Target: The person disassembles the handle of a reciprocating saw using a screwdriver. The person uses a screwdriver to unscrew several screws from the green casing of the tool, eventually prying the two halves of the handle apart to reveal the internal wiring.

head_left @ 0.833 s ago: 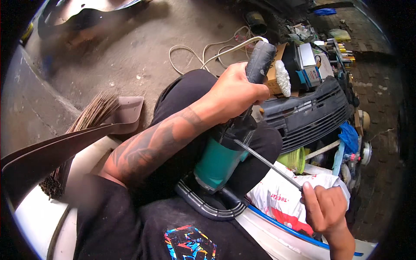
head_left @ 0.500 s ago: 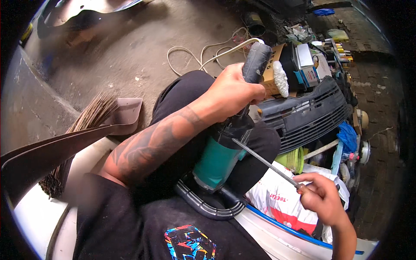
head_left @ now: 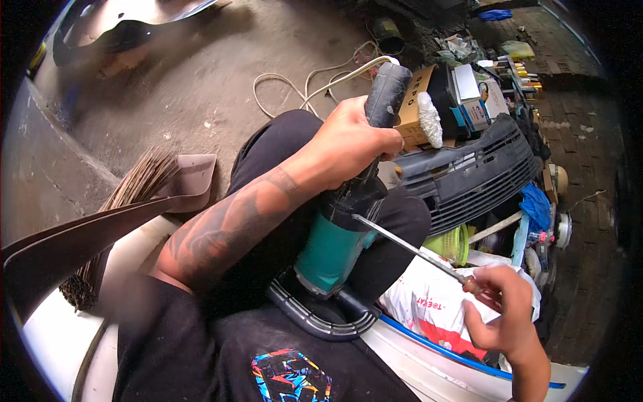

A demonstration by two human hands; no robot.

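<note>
A teal and black corded power tool, shaped like a polisher (head_left: pixel 328 251), lies across my lap with its black loop handle toward my body. My left hand (head_left: pixel 351 141) is closed around its dark rear grip. From the right, my right hand (head_left: pixel 506 311) holds a screwdriver (head_left: pixel 415 251) by its brownish handle, with the fingers at the handle and the thumb lowered away from it. The screwdriver's tip meets the black part of the tool just above the teal housing; the exact spot it touches is too small to make out.
A pale cord (head_left: pixel 288 77) loops on the floor beyond the tool. At the right are a black slatted grille (head_left: pixel 469 174), a cardboard box (head_left: pixel 412 120), a yellow-green basket (head_left: pixel 455 244) and a white-and-red bag (head_left: pixel 429 301). A dustpan (head_left: pixel 201 174) and stick broom (head_left: pixel 144 177) are at the left.
My right fingers have shifted on the screwdriver handle, and the thumb has come down off it. The tip stays at the tool. My left hand keeps its hold.
</note>
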